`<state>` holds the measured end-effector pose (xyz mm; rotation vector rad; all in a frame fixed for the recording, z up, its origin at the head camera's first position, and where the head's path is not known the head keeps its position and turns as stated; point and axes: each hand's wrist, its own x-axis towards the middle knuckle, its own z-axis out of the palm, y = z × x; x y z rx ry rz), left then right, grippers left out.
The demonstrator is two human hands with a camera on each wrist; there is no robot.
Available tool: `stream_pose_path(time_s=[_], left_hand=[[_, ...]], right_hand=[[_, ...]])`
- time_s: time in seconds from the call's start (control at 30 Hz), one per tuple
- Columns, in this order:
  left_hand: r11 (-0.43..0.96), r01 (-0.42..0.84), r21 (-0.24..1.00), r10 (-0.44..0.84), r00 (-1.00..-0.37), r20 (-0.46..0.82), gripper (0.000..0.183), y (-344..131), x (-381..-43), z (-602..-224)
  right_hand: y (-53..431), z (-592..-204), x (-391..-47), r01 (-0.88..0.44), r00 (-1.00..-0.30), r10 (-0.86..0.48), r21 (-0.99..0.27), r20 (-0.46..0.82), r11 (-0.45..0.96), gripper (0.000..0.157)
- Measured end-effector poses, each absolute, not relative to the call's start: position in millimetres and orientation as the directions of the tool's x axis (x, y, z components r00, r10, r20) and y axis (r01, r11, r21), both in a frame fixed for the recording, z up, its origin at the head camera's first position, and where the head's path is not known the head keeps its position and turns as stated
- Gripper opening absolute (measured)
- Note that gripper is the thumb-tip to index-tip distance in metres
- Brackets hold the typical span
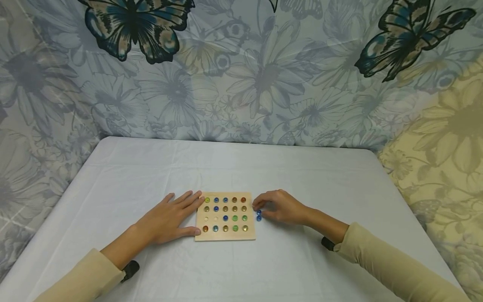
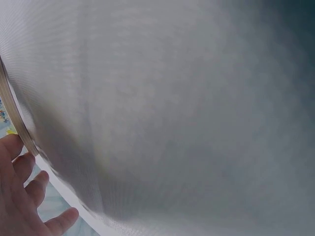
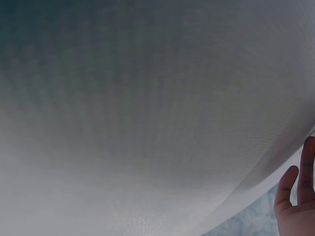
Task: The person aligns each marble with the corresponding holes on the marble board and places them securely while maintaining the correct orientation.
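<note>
A light wooden board lies on the table with rows of coloured glass marbles in its hollows. Two bare hollows show at the left of its third row. My left hand rests on the board's left edge, fingers spread and thumb near the lower left corner. Beside the board's right edge lie two blue marbles, close together. My right hand is over them, with bent fingers and thumb around the upper one; whether it pinches that marble is unclear. The wrist views show only parts of the left fingers and right fingers.
A white cloth covers the table, its far edge against a curtain printed with flowers and butterflies. Dark wrist cameras show below the left sleeve and the right sleeve.
</note>
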<state>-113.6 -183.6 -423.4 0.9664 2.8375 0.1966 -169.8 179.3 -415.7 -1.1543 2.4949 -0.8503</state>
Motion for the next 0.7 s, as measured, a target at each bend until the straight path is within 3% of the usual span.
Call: stream_pose_path(time_s=[0.7], left_hand=[[0.78, 0.604, 0.164, 0.62, -0.781, -0.071, 0.087, -183, -113, -422]], right_hand=[[173, -405, -171, -0.638, -0.659, -0.751, -0.56, 0.042, 0.529, 0.033]])
